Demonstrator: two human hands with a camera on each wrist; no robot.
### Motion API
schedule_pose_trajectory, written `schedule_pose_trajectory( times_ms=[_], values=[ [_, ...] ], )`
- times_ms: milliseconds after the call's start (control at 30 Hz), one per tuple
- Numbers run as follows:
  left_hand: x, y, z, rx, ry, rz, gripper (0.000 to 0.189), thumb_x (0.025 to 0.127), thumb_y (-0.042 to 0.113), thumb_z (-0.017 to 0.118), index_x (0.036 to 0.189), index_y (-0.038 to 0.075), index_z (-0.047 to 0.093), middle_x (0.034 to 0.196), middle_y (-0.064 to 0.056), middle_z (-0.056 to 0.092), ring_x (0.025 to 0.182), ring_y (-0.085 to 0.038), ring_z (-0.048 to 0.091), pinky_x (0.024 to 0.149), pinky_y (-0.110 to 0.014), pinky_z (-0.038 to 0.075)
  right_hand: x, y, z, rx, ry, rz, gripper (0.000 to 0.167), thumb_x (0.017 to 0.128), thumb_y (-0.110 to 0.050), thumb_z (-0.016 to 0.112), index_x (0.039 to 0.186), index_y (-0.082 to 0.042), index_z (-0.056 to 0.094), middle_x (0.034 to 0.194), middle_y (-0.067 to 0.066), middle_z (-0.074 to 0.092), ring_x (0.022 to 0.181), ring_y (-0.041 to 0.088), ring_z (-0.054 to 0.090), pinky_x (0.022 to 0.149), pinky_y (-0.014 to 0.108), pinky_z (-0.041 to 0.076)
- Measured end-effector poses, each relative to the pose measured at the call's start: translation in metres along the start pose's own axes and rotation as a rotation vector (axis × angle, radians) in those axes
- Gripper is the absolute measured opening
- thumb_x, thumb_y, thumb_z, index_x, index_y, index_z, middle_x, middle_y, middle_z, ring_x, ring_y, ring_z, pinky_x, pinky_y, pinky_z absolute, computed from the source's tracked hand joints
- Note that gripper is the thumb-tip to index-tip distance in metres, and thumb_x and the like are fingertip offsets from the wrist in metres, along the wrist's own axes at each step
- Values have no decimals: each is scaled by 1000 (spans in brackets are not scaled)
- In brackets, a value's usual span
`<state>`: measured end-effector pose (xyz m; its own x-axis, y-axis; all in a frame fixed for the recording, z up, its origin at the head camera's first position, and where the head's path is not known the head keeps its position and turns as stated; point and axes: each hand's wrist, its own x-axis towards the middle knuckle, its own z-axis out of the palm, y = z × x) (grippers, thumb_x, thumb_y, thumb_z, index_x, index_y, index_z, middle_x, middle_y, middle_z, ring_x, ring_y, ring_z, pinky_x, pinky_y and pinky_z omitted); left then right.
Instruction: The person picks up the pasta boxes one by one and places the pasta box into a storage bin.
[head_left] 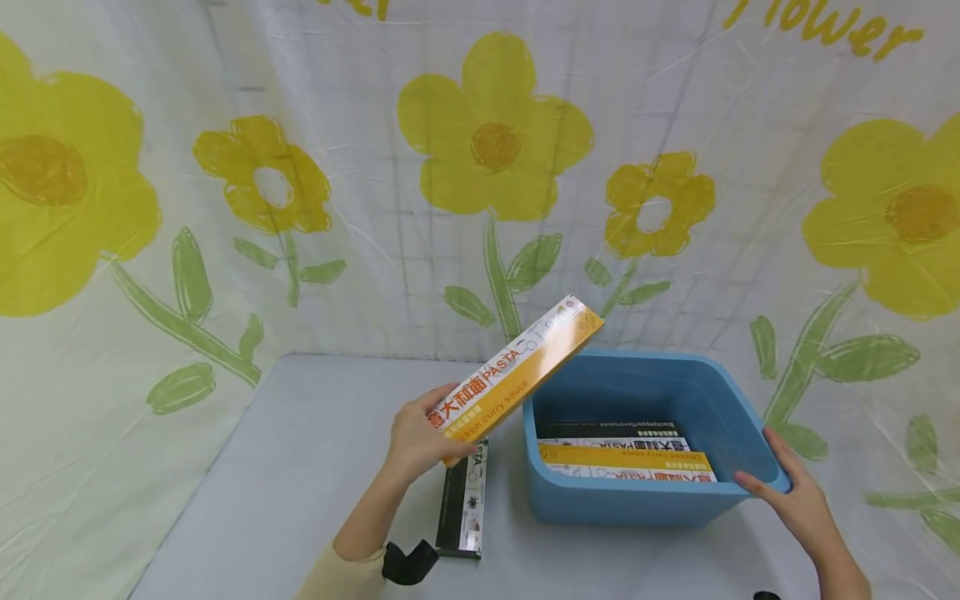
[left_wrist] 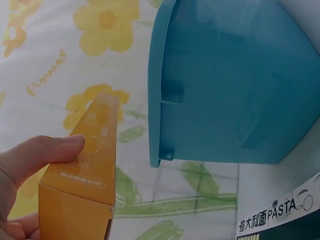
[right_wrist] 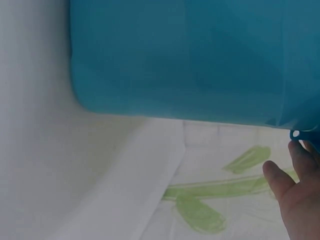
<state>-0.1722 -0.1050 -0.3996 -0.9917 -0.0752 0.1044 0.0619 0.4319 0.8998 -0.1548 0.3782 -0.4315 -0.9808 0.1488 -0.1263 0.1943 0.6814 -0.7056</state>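
Note:
My left hand (head_left: pixel 420 437) grips one end of a yellow-and-white chicken curry pasta box (head_left: pixel 525 362), thumb on one face. The box is raised and tilted, its far end up by the back left rim of a blue plastic bin (head_left: pixel 615 508). In the left wrist view, the box's yellow side (left_wrist: pixel 82 185) faces the camera. My right hand (head_left: pixel 798 496) holds the bin's rim at its front right corner, its fingertips under the rim in the right wrist view. Inside the bin lie a yellow pasta box (head_left: pixel 622 457) and a black one (head_left: pixel 600 428) behind it.
A black-and-white pasta box (head_left: pixel 453 508) lies on the pale table (head_left: pixel 330 417), left of the bin and below my left hand. A curtain (head_left: pixel 360 275) printed with yellow flowers hangs behind the table.

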Motion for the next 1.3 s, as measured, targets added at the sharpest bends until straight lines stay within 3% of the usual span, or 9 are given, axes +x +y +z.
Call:
schedule_pose_trajectory(
  times_ms=[233,633,1033,1300],
  values=[
    [10,12,9,65,-67,90,83,52,12,94,129,11,63,105,-7,66,85,-19,54,66,-32,47,1,-1,0,-8,-3,27,97,93,-42,61,153,-15,-11,155,30,-12,133,64,7,95,77,21],
    [30,26,21,224,-178,183,84,51,17,94,129,11,64,105,-7,68,84,-18,57,68,-32,47,-1,-2,0,-7,-7,4,97,94,-42,61,153,-16,-12,154,30,-13,133,64,6,96,77,20],
    [45,48,42,342,-309,231,77,53,19,93,125,13,66,102,-2,68,82,-15,55,71,-31,44,-1,-2,0,-4,-23,27,98,94,-44,60,152,-16,-13,154,29,-14,133,64,5,97,76,20],
    [57,69,63,480,-396,246,77,56,23,94,127,16,66,108,-3,69,74,-15,57,55,-24,40,0,-1,-1,-5,-21,4,97,94,-43,60,152,-16,-13,155,30,-13,133,64,4,96,77,20]
  ],
)
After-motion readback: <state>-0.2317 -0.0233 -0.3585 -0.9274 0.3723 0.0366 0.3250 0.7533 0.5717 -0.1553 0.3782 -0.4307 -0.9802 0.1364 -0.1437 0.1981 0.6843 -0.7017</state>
